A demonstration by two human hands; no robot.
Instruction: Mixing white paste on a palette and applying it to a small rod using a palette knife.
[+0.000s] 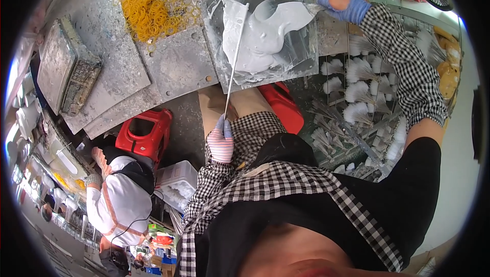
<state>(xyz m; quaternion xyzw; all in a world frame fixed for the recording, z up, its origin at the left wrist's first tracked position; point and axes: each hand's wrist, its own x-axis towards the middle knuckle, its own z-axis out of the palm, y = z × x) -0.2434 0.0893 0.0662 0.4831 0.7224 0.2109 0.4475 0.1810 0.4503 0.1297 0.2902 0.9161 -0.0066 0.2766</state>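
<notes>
My left hand (222, 143), in a striped glove with blue fingertips, is closed on the lower end of a long thin stick (236, 52). The stick slants up from my lap, and its far part lies over thick white paste (255, 47). This paste is spread on a square glass-like plate (301, 70) on the bench. My right hand (344, 4), in a blue glove that leaves the back of the hand bare, is closed at the plate's far right corner. It grips a spatula (298, 16) whose blade is coated with the paste; its handle is hidden in my fingers.
Yellow rubber bands (150, 9) are heaped left of the plate. A paste-crusted block (79, 70) stands on the left boards. White brush-like bundles (360, 80) fill a rack at right. Red stools (145, 131) are below the bench. A co-worker in white (120, 195) sits at left.
</notes>
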